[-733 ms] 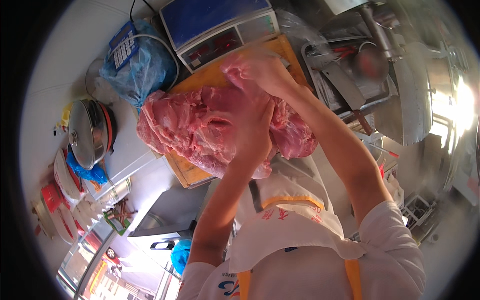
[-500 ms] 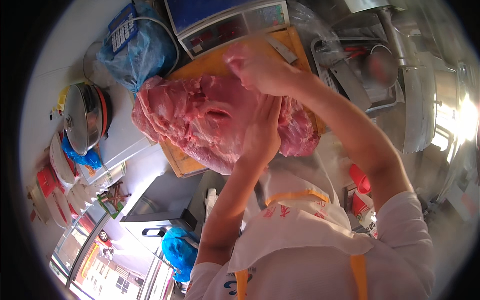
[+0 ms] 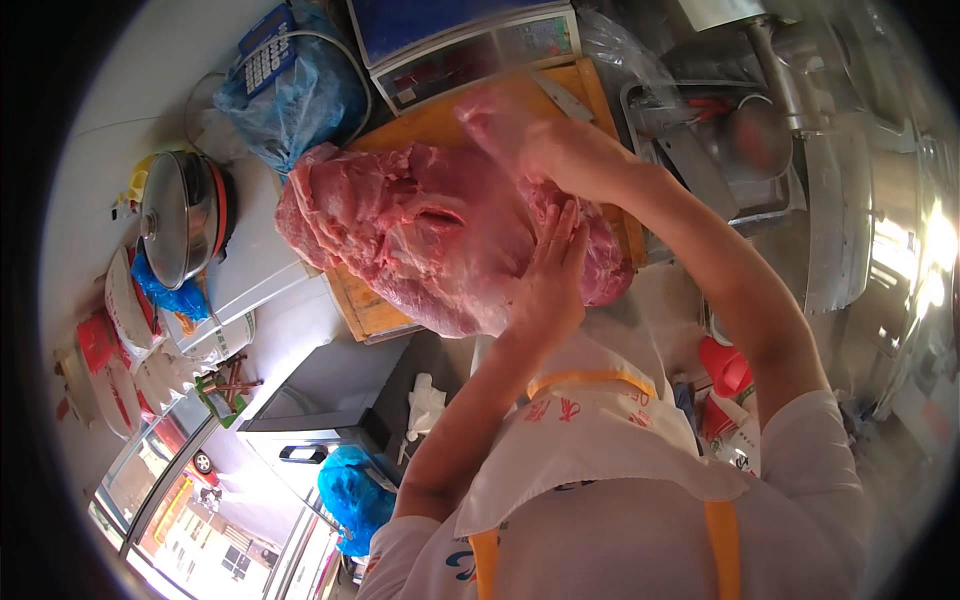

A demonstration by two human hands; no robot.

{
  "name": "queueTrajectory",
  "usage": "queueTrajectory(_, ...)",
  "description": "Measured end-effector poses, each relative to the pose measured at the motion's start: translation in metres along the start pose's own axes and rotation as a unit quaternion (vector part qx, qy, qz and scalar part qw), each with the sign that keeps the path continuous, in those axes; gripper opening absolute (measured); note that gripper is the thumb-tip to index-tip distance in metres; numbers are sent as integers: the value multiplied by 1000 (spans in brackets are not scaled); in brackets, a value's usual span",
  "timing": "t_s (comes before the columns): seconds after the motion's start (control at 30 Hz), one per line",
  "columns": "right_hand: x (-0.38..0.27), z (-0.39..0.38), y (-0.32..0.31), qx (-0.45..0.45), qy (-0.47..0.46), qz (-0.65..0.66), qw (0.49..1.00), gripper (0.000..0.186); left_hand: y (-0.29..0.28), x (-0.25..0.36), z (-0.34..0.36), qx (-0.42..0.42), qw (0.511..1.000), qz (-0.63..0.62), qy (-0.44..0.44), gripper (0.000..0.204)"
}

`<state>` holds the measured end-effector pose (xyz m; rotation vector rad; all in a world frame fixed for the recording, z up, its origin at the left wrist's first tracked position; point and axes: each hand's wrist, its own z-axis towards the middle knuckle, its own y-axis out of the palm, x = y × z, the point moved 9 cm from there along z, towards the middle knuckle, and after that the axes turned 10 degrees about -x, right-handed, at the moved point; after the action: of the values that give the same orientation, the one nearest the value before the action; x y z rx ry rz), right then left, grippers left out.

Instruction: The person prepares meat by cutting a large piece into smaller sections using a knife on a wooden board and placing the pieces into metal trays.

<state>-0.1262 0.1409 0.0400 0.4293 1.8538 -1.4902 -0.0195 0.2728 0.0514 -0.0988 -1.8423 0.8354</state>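
A large slab of raw pink meat (image 3: 400, 220) lies across an orange-brown wooden cutting board (image 3: 370, 312), covering most of it. My left hand (image 3: 552, 285) rests on the right part of the slab, palm down, fingers stretched out. Just beyond it, my right hand (image 3: 550, 155) is closed round a pinkish piece of meat (image 3: 485, 118) that sticks out to the left of the fist. Blur hides its edge, and I cannot tell whether it is still joined to the slab. A knife (image 3: 563, 97) lies on the board's far right corner, touched by neither hand.
Behind the board stands a weighing scale (image 3: 480, 58). At far left are a blue plastic bag (image 3: 300, 110), a calculator (image 3: 265, 65) and a lidded pan (image 3: 183, 220). On the right, a metal tray (image 3: 790, 195) holds a cleaver (image 3: 692, 172). A red container (image 3: 724, 366) sits lower right.
My left hand has slid right and nearer along the meat, its fingers now more visible. My right hand has shifted slightly right and nearer, still gripping the piece. The whole view has shifted a little.
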Motion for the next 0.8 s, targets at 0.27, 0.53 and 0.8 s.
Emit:
queueTrajectory(0.27, 18, 14, 47, 56, -62, -111, 990, 20, 22, 11, 0, -52, 996, 33, 68, 54)
queueTrajectory(0.53, -22, -64, 22, -219, 120, -161, 955, 24, 22, 5, -18, -117, 992, 16, 48, 49)
queueTrajectory(0.8, -8, -76, 21, 12, 144, 1, 990, 21, 4, -4, -31, -64, 993, -44, 90, 32)
